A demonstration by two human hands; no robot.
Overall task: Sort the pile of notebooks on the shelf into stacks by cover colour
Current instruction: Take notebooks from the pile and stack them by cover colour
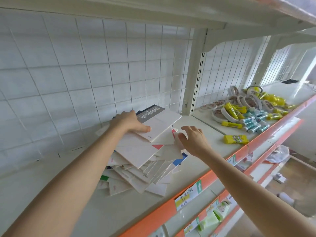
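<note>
Shelf point(196, 151), white with an orange front edge, carrying a loose pile of notebooks point(142, 161) at frame centre. Most covers in the pile show white or cream; red, blue and green corners protrude at its 3, 4 and 8 o'clock edges. At the pile's 12 o'clock edge lies a grey notebook point(150, 113) printed "NoteBook". Left hand point(128, 122) rests palm-down on the topmost white notebook point(160, 125), thumb lying along its near edge, the remaining fingers largely hidden; whether they curl under the cover cannot be told. Right hand point(193, 139) hovers at the pile's 3 o'clock side, fingers spread and slightly curled, gripping nothing, fingertips near a red-cornered cover. At 2 o'clock from the pile, well apart, lie tape rolls point(239, 101), yellow glue sticks point(236, 139) and small teal tubes point(254, 122). Wire grid backing point(85, 65) stands behind the shelf.
</note>
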